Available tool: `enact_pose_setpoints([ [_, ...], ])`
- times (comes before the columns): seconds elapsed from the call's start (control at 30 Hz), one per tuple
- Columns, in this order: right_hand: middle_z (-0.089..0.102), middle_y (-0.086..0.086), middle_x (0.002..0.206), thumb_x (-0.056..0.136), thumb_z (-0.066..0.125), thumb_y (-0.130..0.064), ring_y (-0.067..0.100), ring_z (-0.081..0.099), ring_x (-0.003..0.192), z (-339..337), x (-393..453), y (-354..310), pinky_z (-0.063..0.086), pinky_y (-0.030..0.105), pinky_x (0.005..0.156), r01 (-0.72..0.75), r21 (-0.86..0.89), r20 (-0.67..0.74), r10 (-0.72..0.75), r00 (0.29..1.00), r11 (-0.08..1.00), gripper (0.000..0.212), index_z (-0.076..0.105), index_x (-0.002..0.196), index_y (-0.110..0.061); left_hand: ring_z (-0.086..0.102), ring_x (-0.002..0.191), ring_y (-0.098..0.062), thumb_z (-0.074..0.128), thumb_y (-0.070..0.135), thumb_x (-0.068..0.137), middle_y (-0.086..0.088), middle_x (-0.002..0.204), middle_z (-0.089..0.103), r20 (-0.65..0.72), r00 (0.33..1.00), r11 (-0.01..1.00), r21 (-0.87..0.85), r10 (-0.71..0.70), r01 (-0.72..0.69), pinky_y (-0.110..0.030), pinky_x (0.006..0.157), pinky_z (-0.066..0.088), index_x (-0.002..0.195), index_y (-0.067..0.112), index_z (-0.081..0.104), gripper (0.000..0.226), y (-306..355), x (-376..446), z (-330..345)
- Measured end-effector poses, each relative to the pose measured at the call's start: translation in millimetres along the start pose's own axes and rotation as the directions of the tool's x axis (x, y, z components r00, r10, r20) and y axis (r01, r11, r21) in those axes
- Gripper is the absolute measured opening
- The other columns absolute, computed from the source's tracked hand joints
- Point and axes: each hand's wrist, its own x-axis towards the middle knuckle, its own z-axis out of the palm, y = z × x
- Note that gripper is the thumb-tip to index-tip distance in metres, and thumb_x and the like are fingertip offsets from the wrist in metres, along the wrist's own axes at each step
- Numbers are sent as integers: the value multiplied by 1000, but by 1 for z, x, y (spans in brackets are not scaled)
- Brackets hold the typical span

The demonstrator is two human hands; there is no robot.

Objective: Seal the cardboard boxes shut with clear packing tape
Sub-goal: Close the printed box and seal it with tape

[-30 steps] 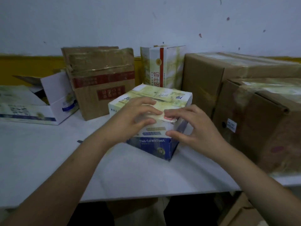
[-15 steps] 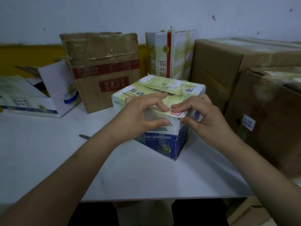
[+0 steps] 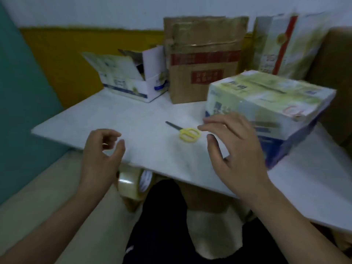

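- Hovering over the white table [image 3: 133, 115], your left hand [image 3: 101, 155] sits at lower left of the frame with its fingers loosely curled around nothing, thumb and forefinger apart.
- Your right hand [image 3: 234, 149] hangs right of centre, fingers spread and relaxed, gripping nothing, just in front of the green-and-blue printed box [image 3: 270, 103].
- That printed box lies at centre right with its top flaps closed; a red mark shows near its right edge, and its lettering is too blurred to read.
- Yellow-handled scissors [image 3: 185, 132] lie on the table between your hands, blades pointing toward the upper left.
- A roll of clear packing tape [image 3: 131, 184] stands on edge below the table's front edge, just under your left wrist.
- At top centre a brown carton [image 3: 203, 58] stands upright with a red band and a red label; the characters cannot be made out.
- An open white box [image 3: 131, 77] sits to its left, flaps up.
- A tall white-and-green carton [image 3: 285, 42] with a red vertical stripe stands at upper right.
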Motion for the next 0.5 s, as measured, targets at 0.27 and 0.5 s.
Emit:
enact_pose_setpoints([
  [0.27,58,-3,119,97,53,-22,19,53,112,125,15,-35,46,38,93,-142,251,483,3,875,958,22,68,113,-17,67,106,-22,69,49,92,-10,119,68,507,564,588,-132,-652,798,-36,89,55,116,16,60,41,-70,-24,-20],
  [0.5,65,-2,108,99,53,-15,10,59,96,136,15,-22,40,9,81,-388,331,510,183,840,860,20,71,106,-18,70,110,-23,70,30,87,-11,125,71,814,402,613,-72,-419,786,-34,94,57,131,13,61,48,-44,0,-15],
])
